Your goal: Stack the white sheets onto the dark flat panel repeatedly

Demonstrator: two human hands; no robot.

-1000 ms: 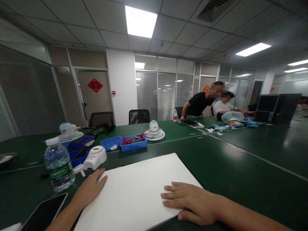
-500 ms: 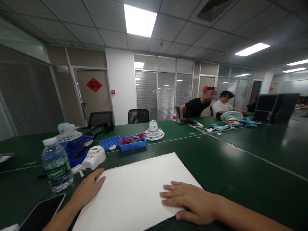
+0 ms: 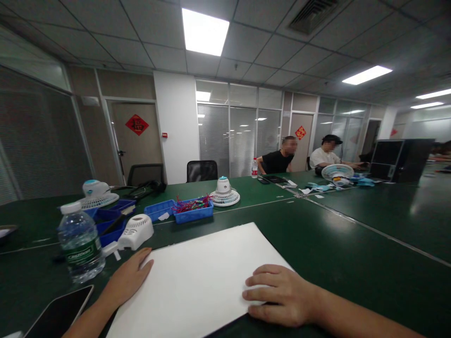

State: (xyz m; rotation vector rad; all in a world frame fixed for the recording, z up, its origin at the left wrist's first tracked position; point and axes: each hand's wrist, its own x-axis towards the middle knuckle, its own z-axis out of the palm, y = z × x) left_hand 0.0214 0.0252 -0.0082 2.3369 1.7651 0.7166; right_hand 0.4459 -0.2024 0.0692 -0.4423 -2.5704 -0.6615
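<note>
Two side edges of white panel [image 3: 197,286] | left hand [image 3: 128,278], right hand [image 3: 282,295] resting there, unclenched | green tabletop [image 3: 345,253] extends rightward

The white sheet [image 3: 200,277] looks smooth and matt, like paper or card. Around it, the green worktop [image 3: 355,267] is smooth with a soft sheen. The water bottle [image 3: 81,270] is clear, shiny plastic; the phone [image 3: 59,312] has a glassy face; the blue tray [image 3: 194,216] and vented housing [image 3: 136,234] look like hard, duller plastic.
</note>
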